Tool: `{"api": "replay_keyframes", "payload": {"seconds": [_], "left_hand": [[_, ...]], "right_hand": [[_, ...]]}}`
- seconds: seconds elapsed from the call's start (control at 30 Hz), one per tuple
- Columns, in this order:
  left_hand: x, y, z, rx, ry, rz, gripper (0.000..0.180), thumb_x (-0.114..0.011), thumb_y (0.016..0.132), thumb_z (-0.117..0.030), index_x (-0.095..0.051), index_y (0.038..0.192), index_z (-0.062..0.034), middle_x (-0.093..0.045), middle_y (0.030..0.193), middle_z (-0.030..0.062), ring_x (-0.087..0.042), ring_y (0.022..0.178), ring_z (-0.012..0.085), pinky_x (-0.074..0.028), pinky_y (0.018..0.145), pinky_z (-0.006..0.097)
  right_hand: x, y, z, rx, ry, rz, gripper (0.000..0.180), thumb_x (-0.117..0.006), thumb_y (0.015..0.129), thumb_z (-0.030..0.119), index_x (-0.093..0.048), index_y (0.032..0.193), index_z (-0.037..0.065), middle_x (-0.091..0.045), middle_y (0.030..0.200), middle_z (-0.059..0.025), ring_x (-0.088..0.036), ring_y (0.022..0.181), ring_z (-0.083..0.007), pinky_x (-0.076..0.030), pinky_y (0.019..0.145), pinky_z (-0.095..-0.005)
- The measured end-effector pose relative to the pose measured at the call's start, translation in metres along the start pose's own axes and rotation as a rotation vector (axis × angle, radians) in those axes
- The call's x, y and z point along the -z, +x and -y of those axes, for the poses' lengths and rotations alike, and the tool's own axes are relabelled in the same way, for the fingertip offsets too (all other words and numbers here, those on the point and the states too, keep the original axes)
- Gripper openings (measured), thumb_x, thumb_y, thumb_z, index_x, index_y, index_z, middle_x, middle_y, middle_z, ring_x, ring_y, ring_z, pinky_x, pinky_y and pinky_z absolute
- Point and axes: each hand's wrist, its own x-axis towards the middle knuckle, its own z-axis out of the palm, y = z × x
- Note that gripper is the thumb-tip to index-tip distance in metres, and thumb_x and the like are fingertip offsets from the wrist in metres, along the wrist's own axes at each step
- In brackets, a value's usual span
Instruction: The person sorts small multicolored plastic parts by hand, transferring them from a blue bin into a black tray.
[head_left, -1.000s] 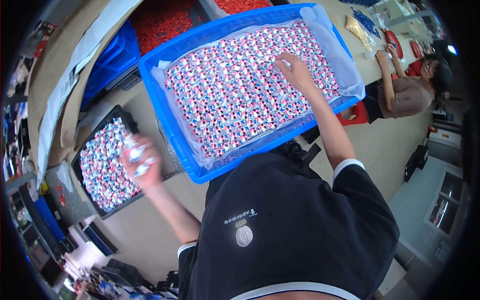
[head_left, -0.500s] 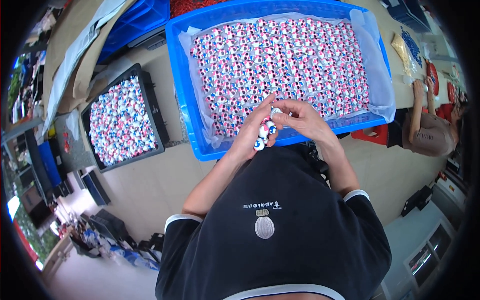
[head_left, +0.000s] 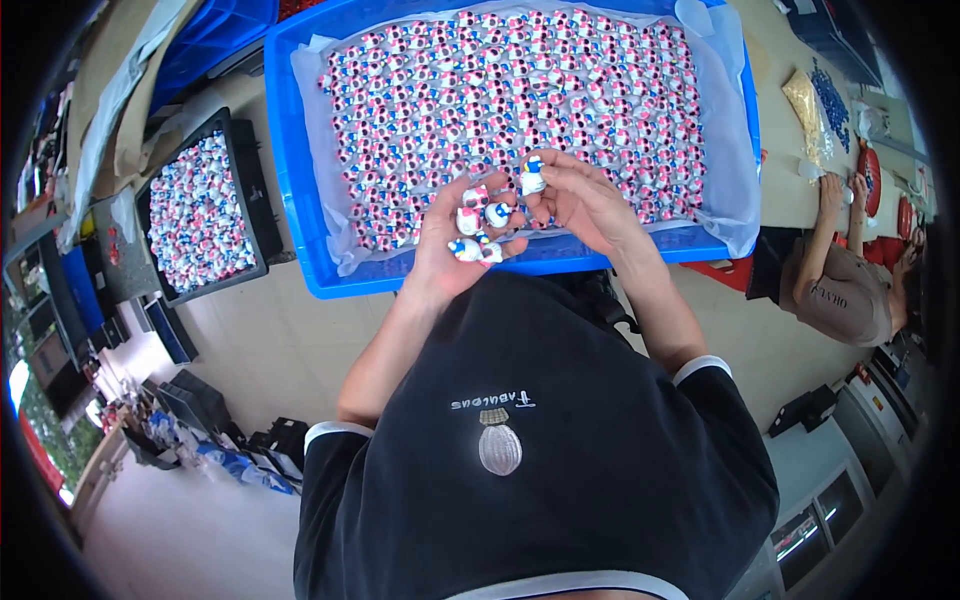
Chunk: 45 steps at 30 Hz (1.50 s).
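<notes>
Left grip: left hand (head_left: 462,235) palm up, fingers loosely cupped, cradling several small pink, white and blue figurines (head_left: 478,222) on palm and fingertips.
Right grip: right hand (head_left: 583,197) fingers pinched together on a single figurine (head_left: 532,178), held just beside the left fingertips.
Hand pose: both forearms rise from the lower edge and meet in front of the chest, hands touching or nearly so.
Below the hands: near rim of a blue crate (head_left: 300,215).
Beyond the hands: white liner sheet (head_left: 712,130) in the crate, covered with a layer of like figurines (head_left: 520,90).
Far left of grip: black tray (head_left: 255,215) holding more figurines.
Far right of grip: a seated person (head_left: 840,285) at a table.
</notes>
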Motion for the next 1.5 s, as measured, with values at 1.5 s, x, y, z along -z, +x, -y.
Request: {"api": "replay_keyframes", "payload": {"seconds": [1.5], "left_hand": [[-0.012, 0.012, 0.02, -0.139, 0.539, 0.05, 0.03, -0.045, 0.096, -0.033, -0.054, 0.098, -0.0041, -0.057, 0.073, 0.0055, -0.058, 0.06, 0.0112, -0.042, 0.042, 0.022]], "right_hand": [[-0.017, -0.018, 0.016, 0.593, -1.34, 0.048, 0.032, -0.069, 0.076, 0.015, -0.062, 0.105, 0.004, -0.06, 0.097, -0.0097, -0.06, 0.088, -0.0254, -0.048, 0.074, -0.0333]]}}
